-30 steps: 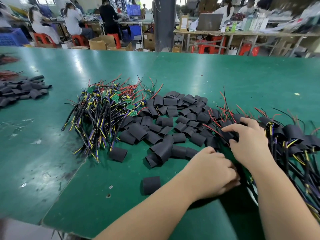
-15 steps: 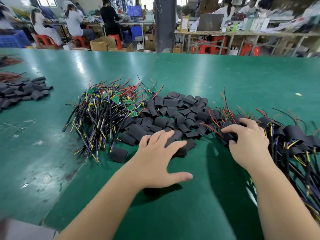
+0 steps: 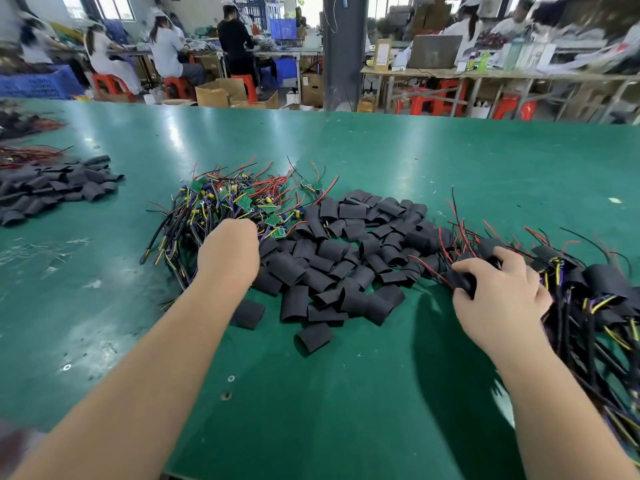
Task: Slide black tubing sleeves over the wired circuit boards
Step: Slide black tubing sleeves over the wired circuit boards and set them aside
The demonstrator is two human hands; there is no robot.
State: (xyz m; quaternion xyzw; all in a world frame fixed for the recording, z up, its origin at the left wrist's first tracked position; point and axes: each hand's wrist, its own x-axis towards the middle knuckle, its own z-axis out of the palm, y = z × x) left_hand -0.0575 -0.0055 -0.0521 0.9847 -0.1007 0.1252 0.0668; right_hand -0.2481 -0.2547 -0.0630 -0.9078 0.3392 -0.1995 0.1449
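L grip point(image 3: 228, 251) buried in wired boards point(image 3: 244, 202), fingers hidden, closure can't be told | R grip point(image 3: 498, 292) curled on sleeved unit point(image 3: 462, 280) | risk: tangled leads snagged, neighbours dragged along

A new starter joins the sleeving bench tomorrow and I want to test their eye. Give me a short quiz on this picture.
1. True or false: the loose black sleeves lie between the bare wired boards and the sleeved boards.
2. Which hand reaches into the bare wired boards? A) left hand B) right hand
3. Fill in: the table top is ____ in colour.

Key: 1 true; 2 A; 3 green.
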